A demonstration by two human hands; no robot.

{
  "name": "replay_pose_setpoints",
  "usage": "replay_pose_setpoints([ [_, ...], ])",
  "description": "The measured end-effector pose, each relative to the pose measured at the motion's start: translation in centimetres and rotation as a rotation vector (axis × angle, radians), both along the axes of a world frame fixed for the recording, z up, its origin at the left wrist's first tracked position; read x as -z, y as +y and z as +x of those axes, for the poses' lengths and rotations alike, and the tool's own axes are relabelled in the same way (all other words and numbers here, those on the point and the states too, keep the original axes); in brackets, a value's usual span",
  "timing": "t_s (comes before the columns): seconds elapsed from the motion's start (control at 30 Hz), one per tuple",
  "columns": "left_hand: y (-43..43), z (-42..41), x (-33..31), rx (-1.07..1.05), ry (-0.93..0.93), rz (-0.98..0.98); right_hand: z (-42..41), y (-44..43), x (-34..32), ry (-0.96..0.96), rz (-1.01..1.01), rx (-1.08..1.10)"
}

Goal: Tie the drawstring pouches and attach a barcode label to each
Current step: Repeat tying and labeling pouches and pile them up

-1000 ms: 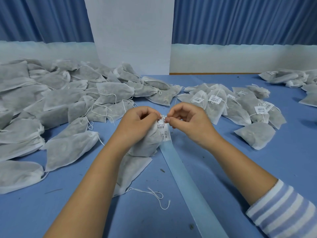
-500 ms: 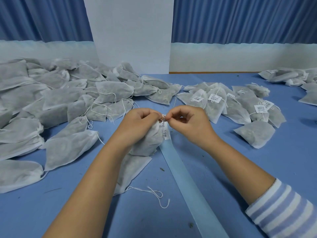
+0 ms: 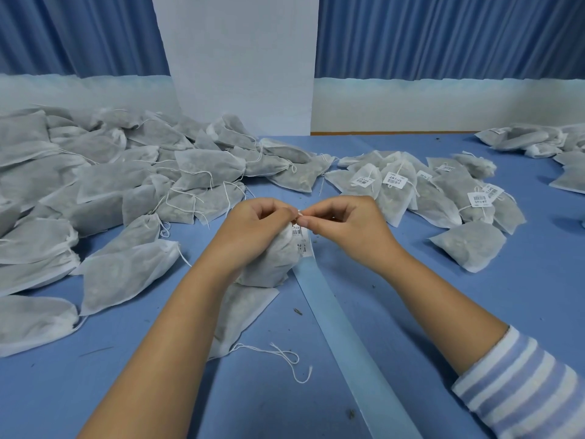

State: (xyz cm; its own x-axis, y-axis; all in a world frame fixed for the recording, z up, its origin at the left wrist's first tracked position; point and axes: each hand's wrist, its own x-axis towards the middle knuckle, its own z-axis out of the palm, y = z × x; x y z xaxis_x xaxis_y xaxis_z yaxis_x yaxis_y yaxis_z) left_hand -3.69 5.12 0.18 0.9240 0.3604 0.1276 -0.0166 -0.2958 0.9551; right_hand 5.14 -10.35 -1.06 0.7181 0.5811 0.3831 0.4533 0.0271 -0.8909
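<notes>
Close by on the table (image 3: 95,391), a spare pouch (image 3: 243,315) lies untied. Past it the left hand (image 3: 256,226) grips the pouch (image 3: 272,264) by its neck, right hand (image 3: 345,223) pinching there too; neither has moved, so tying likely goes on, label (image 3: 302,240) just beside. Farther right, labelled pouches (image 3: 427,191).

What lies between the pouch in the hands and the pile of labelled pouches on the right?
Only the pale blue strip, flat on the table just right of the held pouch, and the right hand above it. Nothing visible would block the way to the labelled pile.
</notes>
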Motion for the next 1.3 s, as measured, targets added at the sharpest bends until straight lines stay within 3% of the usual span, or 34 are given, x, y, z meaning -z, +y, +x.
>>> replay_pose_setpoints([
  [0.2, 0.4, -0.6, -0.3, 0.081, 0.045, -0.029, 0.3, -0.4, -0.4, 0.075, 0.033, -0.043],
  [0.33, 0.1, -0.8, -0.2, 0.219, 0.11, 0.067, 0.1, -0.1, -0.5, 0.1, 0.049, -0.063],
  [0.47, -0.1, -0.4, 0.0, 0.128, 0.111, 0.17, -0.1, -0.2, -0.8, 0.119, 0.059, -0.043],
  [0.7, -0.1, -0.4, -0.1, 0.092, 0.056, 0.122, -0.2, 0.0, -1.0, 0.214, 0.093, -0.011],
  [1.03, -0.7, -0.2, -0.1, 0.088, 0.039, 0.197, -0.4, 0.4, -0.9, 0.31, 0.166, 0.018],
  [1.3, -1.8, -0.2, 0.0, 0.158, 0.0, 0.288, -0.1, 0.3, -0.7, 0.204, 0.099, 0.037],
])
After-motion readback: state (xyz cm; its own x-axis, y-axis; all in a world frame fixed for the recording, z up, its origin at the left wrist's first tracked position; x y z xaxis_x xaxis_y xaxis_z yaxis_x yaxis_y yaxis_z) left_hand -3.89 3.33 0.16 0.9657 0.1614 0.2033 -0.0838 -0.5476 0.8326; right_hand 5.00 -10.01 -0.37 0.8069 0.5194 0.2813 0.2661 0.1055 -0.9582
